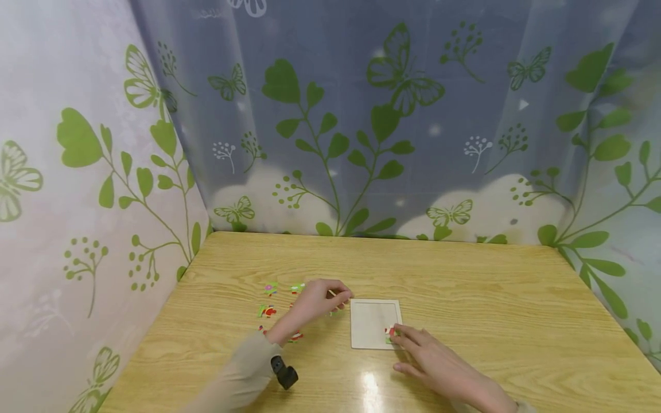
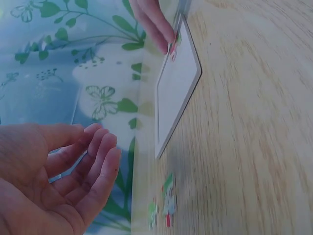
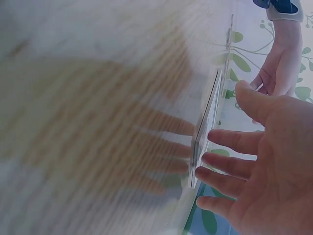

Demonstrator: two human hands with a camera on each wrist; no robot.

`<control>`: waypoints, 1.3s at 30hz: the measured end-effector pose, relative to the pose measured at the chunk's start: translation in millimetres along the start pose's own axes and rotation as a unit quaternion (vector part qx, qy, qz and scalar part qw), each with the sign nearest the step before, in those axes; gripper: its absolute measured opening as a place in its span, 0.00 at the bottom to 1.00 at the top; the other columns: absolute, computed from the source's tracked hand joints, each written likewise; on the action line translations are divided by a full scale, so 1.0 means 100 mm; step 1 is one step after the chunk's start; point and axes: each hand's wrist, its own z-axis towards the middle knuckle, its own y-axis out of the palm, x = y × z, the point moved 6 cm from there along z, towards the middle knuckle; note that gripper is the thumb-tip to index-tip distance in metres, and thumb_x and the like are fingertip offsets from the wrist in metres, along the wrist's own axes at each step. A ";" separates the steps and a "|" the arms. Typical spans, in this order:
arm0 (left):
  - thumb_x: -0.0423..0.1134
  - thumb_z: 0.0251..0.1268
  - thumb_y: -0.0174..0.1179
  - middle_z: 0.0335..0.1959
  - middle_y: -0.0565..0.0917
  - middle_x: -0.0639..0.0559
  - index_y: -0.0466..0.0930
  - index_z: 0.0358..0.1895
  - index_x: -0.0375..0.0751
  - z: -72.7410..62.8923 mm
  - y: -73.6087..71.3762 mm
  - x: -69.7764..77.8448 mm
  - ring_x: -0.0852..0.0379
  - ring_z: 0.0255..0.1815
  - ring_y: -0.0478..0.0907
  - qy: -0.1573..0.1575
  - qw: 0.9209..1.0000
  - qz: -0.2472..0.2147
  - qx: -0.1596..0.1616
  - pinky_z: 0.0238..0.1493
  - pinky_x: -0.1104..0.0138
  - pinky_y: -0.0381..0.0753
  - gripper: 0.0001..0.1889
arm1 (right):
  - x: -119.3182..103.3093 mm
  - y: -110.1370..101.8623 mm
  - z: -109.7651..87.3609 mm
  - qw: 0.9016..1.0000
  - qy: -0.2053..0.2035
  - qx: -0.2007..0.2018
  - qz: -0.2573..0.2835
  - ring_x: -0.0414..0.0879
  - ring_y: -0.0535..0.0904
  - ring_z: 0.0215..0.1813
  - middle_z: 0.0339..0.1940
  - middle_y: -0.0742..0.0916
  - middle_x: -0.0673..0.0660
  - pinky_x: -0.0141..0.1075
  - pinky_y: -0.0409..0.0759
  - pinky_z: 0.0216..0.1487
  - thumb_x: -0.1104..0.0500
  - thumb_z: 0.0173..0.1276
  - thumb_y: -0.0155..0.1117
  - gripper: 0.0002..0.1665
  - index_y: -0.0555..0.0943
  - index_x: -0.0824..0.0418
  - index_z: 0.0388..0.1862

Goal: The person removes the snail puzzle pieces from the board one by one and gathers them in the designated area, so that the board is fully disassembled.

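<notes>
A square pale wooden puzzle tray (image 1: 369, 321) with a raised rim lies on the table. One red, white and green jigsaw piece (image 1: 389, 338) sits in its near right corner. My right hand (image 1: 436, 364) has its fingers extended, the fingertips at that piece and the tray's right edge. My left hand (image 1: 317, 301) hovers by the tray's far left corner. In the left wrist view, the left hand (image 2: 63, 176) has loosely bent fingers, and nothing shows between them. Two jigsaw pieces, one of them a green and white piece (image 2: 168, 198), lie below the tray there.
Several colourful jigsaw pieces, such as a red and green piece (image 1: 268, 311) and a purple-flowered piece (image 1: 270, 288), lie left of the tray, some partly behind my left arm. A patterned curtain (image 1: 330, 126) hangs behind the wooden table (image 1: 490, 287). A black strap device (image 1: 284, 373) sits on my left wrist.
</notes>
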 end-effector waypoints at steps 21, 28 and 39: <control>0.42 0.75 0.61 0.40 0.90 0.49 0.89 0.46 0.42 0.26 0.65 0.16 0.59 0.34 0.86 -0.005 0.998 0.000 -0.061 0.31 0.74 0.81 0.10 | 0.12 0.00 -0.13 0.997 -0.009 0.010 -0.076 0.63 0.72 0.71 0.71 0.76 0.63 0.63 0.69 0.67 0.42 0.76 0.59 0.36 0.74 0.67 0.70; 0.43 0.76 0.59 0.34 0.89 0.54 0.89 0.46 0.42 0.24 0.78 0.19 0.65 0.29 0.82 -0.003 0.996 0.022 -0.091 0.30 0.75 0.78 0.11 | 0.11 0.02 -0.14 0.997 -0.007 0.004 -0.079 0.64 0.71 0.71 0.72 0.76 0.64 0.64 0.68 0.67 0.42 0.76 0.59 0.37 0.73 0.68 0.71; 0.42 0.74 0.61 0.36 0.89 0.55 0.89 0.44 0.45 0.23 0.88 0.26 0.69 0.32 0.81 -0.012 0.997 0.043 -0.068 0.34 0.75 0.76 0.09 | 0.09 0.03 -0.15 0.995 -0.001 -0.011 -0.094 0.62 0.71 0.72 0.73 0.75 0.64 0.64 0.69 0.67 0.41 0.76 0.59 0.38 0.72 0.68 0.71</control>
